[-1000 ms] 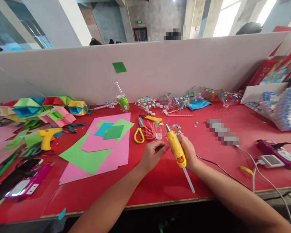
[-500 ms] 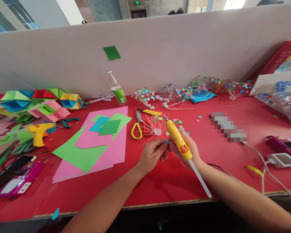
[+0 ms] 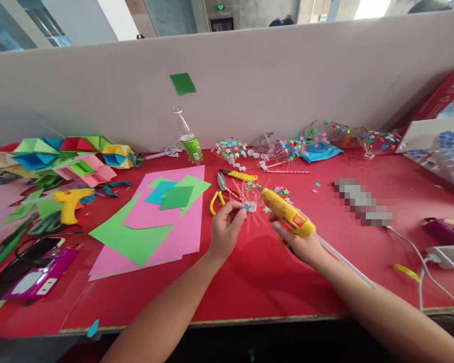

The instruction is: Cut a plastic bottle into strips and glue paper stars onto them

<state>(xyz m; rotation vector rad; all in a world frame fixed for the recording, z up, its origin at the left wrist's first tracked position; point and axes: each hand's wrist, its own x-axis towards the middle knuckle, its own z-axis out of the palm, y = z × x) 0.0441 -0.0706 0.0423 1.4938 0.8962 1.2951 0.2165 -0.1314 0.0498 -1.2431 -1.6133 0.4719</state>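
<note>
Between thumb and forefinger, my left hand (image 3: 227, 227) pinches a small blue paper star (image 3: 246, 207). My right hand (image 3: 297, 239) grips a yellow hot glue gun (image 3: 287, 213), its nozzle pointing away to the left and a clear glue stick (image 3: 344, 259) jutting from its back. Just beyond the star lies a clear plastic bottle piece cut into strips (image 3: 252, 206), partly covered by my left fingers. Loose paper stars (image 3: 282, 191) are scattered beyond the glue gun. Yellow-handled scissors (image 3: 217, 201) and a yellow utility knife (image 3: 242, 176) lie behind my left hand.
Pink and green paper sheets (image 3: 136, 247) are stacked left of my hands. A clear bottle (image 3: 191, 143) stands by the white partition (image 3: 249, 85). Star-covered plastic pieces (image 3: 230, 149) line the back. A second glue gun (image 3: 71, 202) and a purple power strip (image 3: 41, 275) sit left.
My hands have moved apart. The left has carried the blue star forward, close to the cut bottle piece; the right has shifted rightward and tilted the glue gun flatter.
</note>
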